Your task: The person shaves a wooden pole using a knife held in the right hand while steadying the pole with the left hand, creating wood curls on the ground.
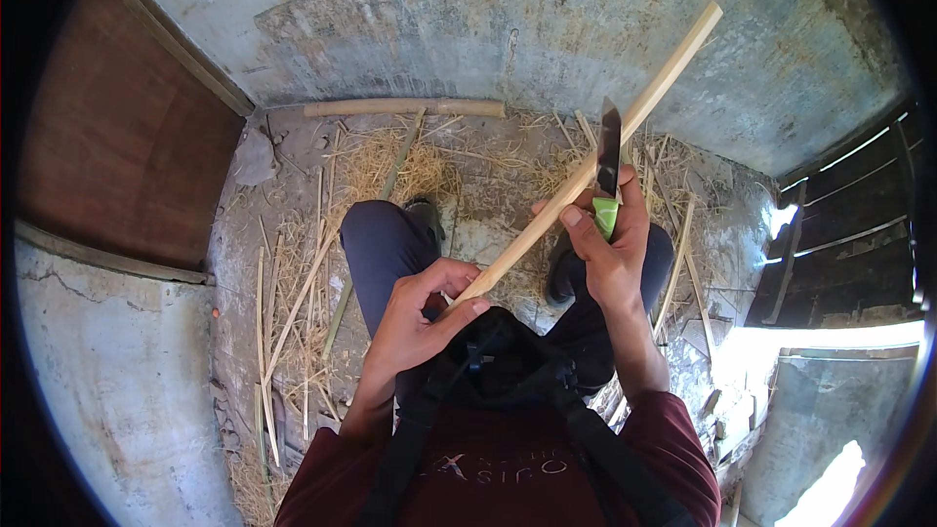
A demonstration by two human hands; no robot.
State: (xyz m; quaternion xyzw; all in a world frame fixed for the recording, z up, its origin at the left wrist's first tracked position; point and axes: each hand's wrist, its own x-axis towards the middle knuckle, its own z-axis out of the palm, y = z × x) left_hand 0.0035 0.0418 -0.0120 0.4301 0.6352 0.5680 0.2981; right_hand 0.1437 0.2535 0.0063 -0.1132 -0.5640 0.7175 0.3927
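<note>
A long pale strip of split bamboo [547,215] runs slantwise in front of me, from near my lap up to the far right. My left hand [422,310] pinches its near end between thumb and fingers. In my right hand [615,246] is a knife [609,151] with a green handle, its dark blade pointing away from me. The blade lies close along the right side of the strip; whether it touches the strip I cannot tell. Fingers of the right hand also reach behind the strip, partly hidden by it.
A bamboo pole [405,108] lies along the foot of the stained wall [390,29]. Heaps of straw-like shavings [376,171] and several thin strips [293,317] cover the floor left of my knees. More strips [675,268] lie at right, near a slatted wooden panel [839,244].
</note>
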